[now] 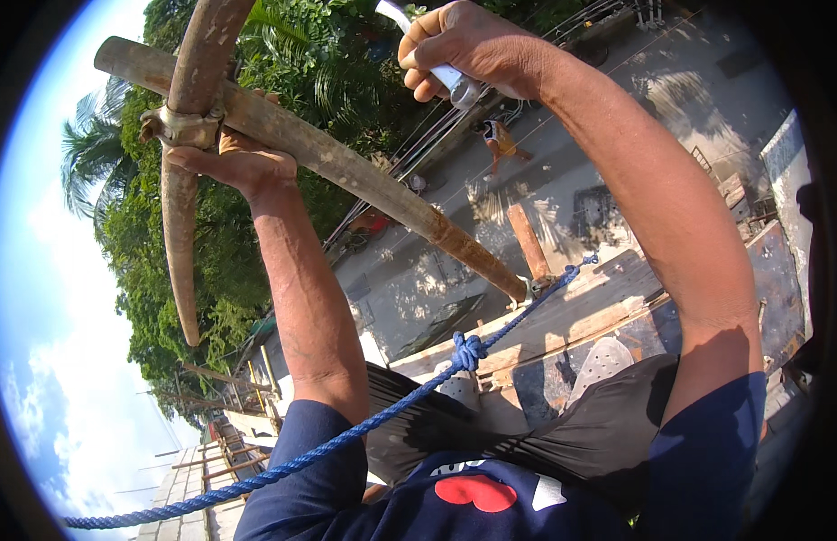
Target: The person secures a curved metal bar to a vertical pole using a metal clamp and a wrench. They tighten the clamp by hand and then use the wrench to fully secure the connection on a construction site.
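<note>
Two rusty scaffold pipes cross at the upper left, a long diagonal pipe (373,180) and a more upright pipe (179,239). A metal scaffold clamp (188,129) joins them at the crossing. My left hand (247,167) is closed round the diagonal pipe from below, with its thumb along the clamp; the pipe partly hides its fingers. Raised at the top centre, my right hand (468,50) grips a silver wrench (456,87), apart from the pipes. One end of the wrench points up left, and its thicker end shows below my fist.
A knotted blue rope (346,435) runs across in front of me. Wooden planks (563,316) lie by my feet in light clogs (603,361). Far below, a person in yellow (501,142) is on the paved ground. Trees (202,261) and a block wall (197,487) stand at left.
</note>
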### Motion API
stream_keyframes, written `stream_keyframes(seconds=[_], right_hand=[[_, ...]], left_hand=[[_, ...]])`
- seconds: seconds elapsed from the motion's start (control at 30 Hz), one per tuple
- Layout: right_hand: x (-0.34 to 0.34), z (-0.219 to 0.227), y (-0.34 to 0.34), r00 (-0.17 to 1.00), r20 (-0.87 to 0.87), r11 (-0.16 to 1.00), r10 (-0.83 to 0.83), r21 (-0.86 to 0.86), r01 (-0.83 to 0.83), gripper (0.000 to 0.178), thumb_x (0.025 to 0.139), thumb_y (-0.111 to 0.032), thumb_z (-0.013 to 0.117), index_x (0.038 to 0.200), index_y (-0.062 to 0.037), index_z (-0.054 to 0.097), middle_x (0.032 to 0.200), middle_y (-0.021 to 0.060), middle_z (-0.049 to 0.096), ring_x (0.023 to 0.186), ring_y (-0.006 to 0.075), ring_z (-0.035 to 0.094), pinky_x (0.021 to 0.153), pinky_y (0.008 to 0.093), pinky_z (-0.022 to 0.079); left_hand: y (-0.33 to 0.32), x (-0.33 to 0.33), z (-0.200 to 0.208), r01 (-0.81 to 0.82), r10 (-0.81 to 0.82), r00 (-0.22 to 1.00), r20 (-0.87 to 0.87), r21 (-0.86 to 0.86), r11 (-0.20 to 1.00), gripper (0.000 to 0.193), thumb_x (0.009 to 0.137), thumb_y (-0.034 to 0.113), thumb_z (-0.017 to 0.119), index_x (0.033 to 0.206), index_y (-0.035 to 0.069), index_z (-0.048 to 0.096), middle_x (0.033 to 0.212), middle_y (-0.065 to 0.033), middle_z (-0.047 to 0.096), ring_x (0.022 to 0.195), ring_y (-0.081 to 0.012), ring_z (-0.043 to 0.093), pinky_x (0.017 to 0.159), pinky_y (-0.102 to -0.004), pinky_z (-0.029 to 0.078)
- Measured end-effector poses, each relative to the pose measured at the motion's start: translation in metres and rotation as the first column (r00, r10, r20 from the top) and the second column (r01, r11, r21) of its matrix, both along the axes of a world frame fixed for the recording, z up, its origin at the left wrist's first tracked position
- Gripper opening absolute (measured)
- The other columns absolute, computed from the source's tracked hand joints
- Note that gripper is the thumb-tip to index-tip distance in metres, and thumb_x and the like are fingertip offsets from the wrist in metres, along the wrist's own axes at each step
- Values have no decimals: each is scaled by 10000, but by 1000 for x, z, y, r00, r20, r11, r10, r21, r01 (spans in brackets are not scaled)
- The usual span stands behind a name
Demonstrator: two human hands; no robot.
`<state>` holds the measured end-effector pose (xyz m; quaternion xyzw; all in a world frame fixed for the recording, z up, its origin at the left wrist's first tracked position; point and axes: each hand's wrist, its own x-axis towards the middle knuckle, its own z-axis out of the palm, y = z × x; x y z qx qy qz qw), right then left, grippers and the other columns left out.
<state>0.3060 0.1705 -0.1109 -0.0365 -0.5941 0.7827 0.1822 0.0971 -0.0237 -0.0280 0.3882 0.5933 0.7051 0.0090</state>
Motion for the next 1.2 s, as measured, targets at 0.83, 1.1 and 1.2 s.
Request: stream_keyframes(seconds=[0.83, 1.1, 1.2], right_hand=[[-214, 76, -24, 857, -356, 809, 371, -330, -487, 238, 971, -373, 596, 880, -153, 595, 675, -32, 524, 517, 82, 440, 452, 267, 326], [-250, 42, -41, 854, -450, 658, 260, -565, -498, 383, 972, -533, 582, 938, -153, 604, 631, 5, 489, 508, 159, 450, 481, 329, 379], [-251, 43, -44, 801, -527, 604, 286, -550, -577, 414, 967, -560, 571, 914, -150, 604, 625, -2, 484, 499, 150, 433, 478, 335, 379]], left_hand=[[1, 11, -1, -101, 53, 963, 264, 174, 979, 1139, 714, 1001, 402, 1461, 142, 422, 1172, -118, 628, 1001, -288, 650, 866, -440, 555], [-8, 2, -8, 55, -110, 958, 266, 204, 977, 1039, 812, 917, 437, 1484, 125, 398, 1315, -86, 568, 1147, -260, 588, 978, -446, 502], [-4, 4, -9, 18, -78, 954, 290, 202, 979, 1075, 785, 945, 414, 1474, 119, 406, 1283, -100, 583, 1128, -263, 599, 954, -447, 517]])
